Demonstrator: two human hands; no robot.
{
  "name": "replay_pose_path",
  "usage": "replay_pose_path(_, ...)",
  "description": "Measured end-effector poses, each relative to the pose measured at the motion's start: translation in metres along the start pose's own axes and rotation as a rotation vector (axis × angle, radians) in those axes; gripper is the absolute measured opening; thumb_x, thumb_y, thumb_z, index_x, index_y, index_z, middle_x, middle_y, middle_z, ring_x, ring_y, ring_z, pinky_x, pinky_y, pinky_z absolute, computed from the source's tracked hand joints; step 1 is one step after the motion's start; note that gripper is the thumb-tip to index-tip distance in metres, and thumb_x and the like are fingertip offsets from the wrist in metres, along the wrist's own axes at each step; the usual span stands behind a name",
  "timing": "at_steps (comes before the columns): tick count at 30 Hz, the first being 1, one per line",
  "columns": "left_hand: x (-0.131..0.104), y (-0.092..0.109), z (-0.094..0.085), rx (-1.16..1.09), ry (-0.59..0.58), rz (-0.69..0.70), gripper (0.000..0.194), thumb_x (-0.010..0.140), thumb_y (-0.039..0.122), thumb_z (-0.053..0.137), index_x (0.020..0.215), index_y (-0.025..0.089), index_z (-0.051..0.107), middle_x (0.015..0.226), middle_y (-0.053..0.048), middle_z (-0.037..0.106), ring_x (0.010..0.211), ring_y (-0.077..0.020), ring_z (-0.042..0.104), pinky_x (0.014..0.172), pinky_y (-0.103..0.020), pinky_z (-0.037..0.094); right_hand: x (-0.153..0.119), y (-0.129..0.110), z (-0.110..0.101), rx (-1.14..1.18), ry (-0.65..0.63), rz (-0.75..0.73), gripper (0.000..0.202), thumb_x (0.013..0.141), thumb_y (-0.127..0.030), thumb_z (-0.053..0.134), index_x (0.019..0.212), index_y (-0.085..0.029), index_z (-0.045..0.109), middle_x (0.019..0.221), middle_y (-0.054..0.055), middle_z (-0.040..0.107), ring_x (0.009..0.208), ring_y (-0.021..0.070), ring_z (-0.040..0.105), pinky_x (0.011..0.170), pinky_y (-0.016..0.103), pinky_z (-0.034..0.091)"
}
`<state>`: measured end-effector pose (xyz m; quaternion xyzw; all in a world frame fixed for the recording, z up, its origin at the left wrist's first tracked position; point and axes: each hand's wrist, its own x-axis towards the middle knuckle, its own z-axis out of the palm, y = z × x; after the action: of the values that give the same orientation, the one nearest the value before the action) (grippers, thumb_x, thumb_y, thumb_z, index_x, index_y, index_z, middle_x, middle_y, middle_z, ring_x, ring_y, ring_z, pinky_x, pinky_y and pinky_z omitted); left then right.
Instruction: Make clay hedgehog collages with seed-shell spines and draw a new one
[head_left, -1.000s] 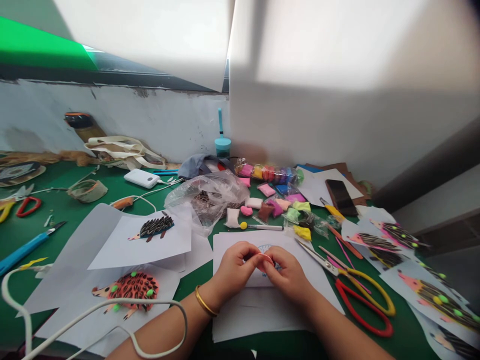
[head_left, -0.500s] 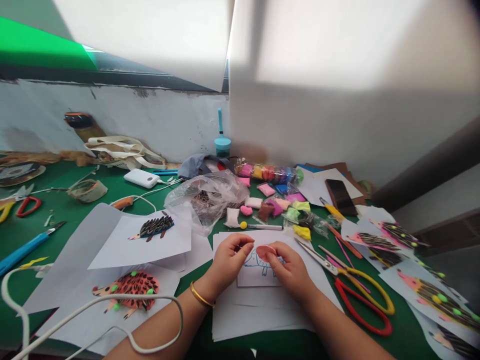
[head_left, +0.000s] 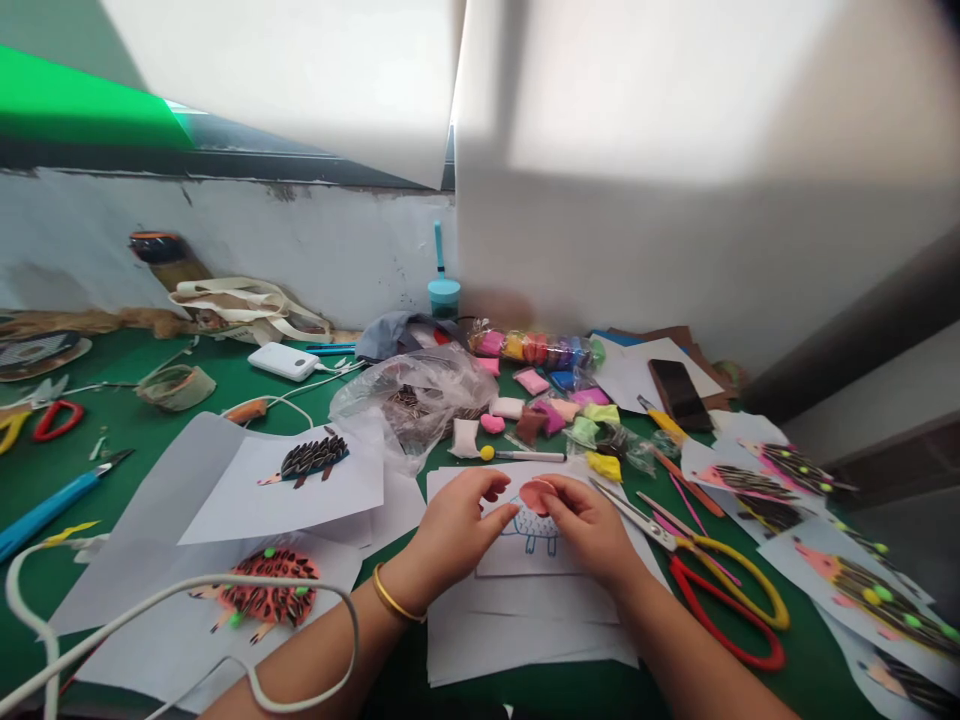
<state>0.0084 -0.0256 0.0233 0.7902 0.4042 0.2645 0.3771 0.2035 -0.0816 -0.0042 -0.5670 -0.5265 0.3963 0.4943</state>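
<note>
Between the thumb and fingers of my right hand (head_left: pixel 581 525) is a flattened pink piece of clay (head_left: pixel 535 494). My left hand (head_left: pixel 471 518) hovers just to its left, fingers curved and thumb apart, with nothing seen in it. Both hands are above a small sheet with a blue hedgehog drawing (head_left: pixel 536 530), partly hidden by them. Under that sheet lies a stack of white paper (head_left: pixel 525 640). To the left are a dark seed-covered hedgehog (head_left: pixel 313 457) on white paper and a pink clay hedgehog (head_left: pixel 270 588) with seeds and green dots.
Large scissors (head_left: pixel 705 570) lie open right of the paper. Beyond it sit a marker (head_left: pixel 529 456), clay packets (head_left: pixel 531 425) and a plastic bag (head_left: pixel 420 400) of seeds. A white cable (head_left: pixel 225 585) loops across the left foreground. Finished hedgehog pictures (head_left: pixel 847 590) overlap at right.
My left hand's fingers have spread from a near pinch, thumb now apart. The pink clay in my right hand has shifted slightly, showing more of the drawing.
</note>
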Motion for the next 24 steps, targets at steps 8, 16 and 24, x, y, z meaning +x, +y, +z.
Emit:
replay_pose_path(8,0.002,0.003,0.008,-0.069,-0.153,-0.105,0.041,0.089,0.053,0.049,0.076,0.018,0.066,0.074,-0.002,0.066,0.069,-0.0157,0.056,0.063,-0.025,0.041,-0.006,-0.010,0.015,0.038,-0.134,0.013,0.020,0.089,-0.039,0.059,0.093,-0.021,0.066,0.085,0.002,0.068,0.081,0.0170,0.062,0.074,0.028,0.049)
replay_pose_path(16,0.000,-0.006,0.001,-0.038,-0.160,-0.064,0.025,0.089,0.040,0.055,0.088,0.021,0.072,0.087,-0.002,0.071,0.082,-0.0180,0.062,0.075,-0.028,0.045,-0.002,-0.004,0.011,-0.069,-0.068,0.039,0.021,0.090,-0.039,0.055,0.093,-0.020,0.064,0.088,0.003,0.068,0.082,0.0187,0.063,0.074,0.029,0.048)
replay_pose_path(24,-0.023,-0.024,-0.005,0.339,-0.196,0.214,0.019,0.078,0.022,0.069,0.097,0.023,0.069,0.116,-0.007,0.065,0.110,-0.0252,0.058,0.096,-0.041,0.046,0.000,0.000,0.006,-0.335,-0.042,-0.057,0.016,0.088,-0.033,0.054,0.087,-0.020,0.064,0.091,0.005,0.066,0.089,0.0204,0.060,0.079,0.031,0.045)
